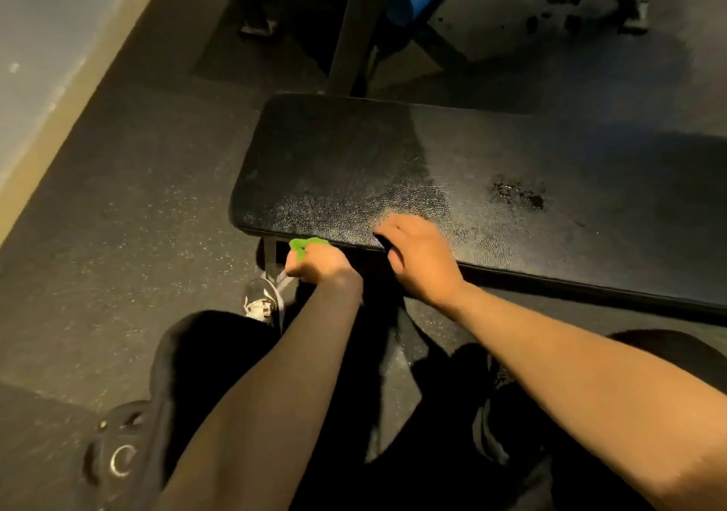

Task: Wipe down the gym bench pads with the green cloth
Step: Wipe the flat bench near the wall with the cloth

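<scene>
Our forearms fill the foreground. We grip the green cloth (pixel 305 244) bunched in our left hand (pixel 318 264), at eight o'clock off the bench pad (pixel 393 164), probably to wipe its near side edge, while our right hand (pixel 417 255) rests spread-fingered on top to steady us.

The black textured bench pad (pixel 452 164) is lying flat, glistening near its front edge. The green cloth (pixel 305 244) is sitting bunched against that edge.
</scene>
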Demonstrator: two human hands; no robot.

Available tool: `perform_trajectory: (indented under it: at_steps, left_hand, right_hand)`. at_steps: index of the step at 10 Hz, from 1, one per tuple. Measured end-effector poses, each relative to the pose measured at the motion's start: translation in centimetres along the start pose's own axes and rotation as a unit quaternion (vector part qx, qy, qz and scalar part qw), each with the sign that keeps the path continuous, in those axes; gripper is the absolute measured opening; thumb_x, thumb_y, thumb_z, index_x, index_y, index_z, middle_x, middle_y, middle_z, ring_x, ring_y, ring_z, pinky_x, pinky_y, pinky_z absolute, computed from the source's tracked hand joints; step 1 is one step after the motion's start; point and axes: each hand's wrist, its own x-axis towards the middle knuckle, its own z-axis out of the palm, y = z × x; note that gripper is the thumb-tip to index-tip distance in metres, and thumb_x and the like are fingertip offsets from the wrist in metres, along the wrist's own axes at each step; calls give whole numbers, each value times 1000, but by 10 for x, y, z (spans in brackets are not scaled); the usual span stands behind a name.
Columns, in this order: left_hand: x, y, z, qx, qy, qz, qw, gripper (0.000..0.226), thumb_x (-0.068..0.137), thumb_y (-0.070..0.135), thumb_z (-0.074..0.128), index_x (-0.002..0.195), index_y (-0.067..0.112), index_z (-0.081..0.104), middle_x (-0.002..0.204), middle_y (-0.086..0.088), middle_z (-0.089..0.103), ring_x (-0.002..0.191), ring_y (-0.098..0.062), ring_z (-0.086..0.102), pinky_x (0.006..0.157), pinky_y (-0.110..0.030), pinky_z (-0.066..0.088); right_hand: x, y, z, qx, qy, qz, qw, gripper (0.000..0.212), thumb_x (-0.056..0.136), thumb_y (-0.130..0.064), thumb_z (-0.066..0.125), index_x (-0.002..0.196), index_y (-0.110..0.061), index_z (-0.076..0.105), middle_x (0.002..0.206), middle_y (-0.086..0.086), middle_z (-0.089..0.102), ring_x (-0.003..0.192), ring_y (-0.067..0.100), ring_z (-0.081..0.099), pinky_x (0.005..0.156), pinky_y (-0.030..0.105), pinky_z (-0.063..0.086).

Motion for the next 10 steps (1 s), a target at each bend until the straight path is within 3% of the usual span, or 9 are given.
perform_trajectory:
  at_steps: [1,2,3,4,5,6,7,8,10]
  left_hand:
    - [-10,0,25,-43,89,-10,995,41,106,21,39,143,4,44,127,-14,56,128,-32,50,88,-22,36]
    - [-38,-13,36,-20,62,12,998,45,105,18,37,146,2,38,137,-18,51,129,-35,50,99,-30,41]
    - [-50,-39,44,-76,37,6,996,37,103,16,40,137,6,43,127,-15,53,112,-30,57,87,-25,42]
    - [-75,-62,52,-117,-65,2,991,9,99,12,41,106,16,46,96,-14,62,82,-27,60,78,-37,45]
    - [-110,-95,56,-154,-181,31,971,30,90,-16,31,86,10,44,78,-9,52,68,-18,51,72,-32,47]
    - [-126,-112,42,-101,-278,51,954,16,91,-14,41,98,-6,54,82,-13,59,69,-15,58,64,-23,51]
    - [-103,-97,27,-128,-217,46,967,24,89,-8,43,85,6,62,70,-6,61,60,-15,57,60,-28,45]
    - [-93,-69,30,-173,-147,-3,974,30,87,-5,37,76,18,53,69,0,57,62,-15,50,63,-30,38]
    - [-124,-94,61,-117,-164,-33,979,28,103,14,35,78,24,39,77,5,48,82,-20,48,80,-34,39]
  right_hand:
    - [12,10,-7,38,-2,-45,998,39,69,1,56,105,-9,68,106,6,66,100,29,59,84,40,46]
    - [13,17,-16,-29,-34,-4,999,37,76,-10,57,108,-22,70,112,-9,65,111,21,54,87,40,30]
    - [5,28,-27,-62,-36,41,997,36,82,-18,60,116,-27,68,121,-10,62,119,21,48,92,43,25]
    - [-19,42,-36,-82,-26,54,995,42,84,-19,61,126,-26,64,128,-6,60,122,23,48,94,42,29]
    - [-48,44,-45,-69,-31,88,993,47,84,-15,61,130,-23,62,132,-1,58,124,26,46,95,42,34]
    - [-73,53,-58,-82,-11,114,990,46,84,-13,62,129,-20,63,130,2,58,124,29,47,95,44,39]
    - [-92,63,-71,-97,20,171,980,46,83,-11,62,129,-16,62,132,5,58,124,32,49,96,47,44]
    - [-100,67,-76,-76,-38,193,978,57,86,-7,59,142,-16,52,147,8,48,139,33,38,109,49,38]
    - [-87,78,-92,-38,-154,186,970,72,86,1,55,152,-18,34,160,3,26,148,25,20,118,40,28]
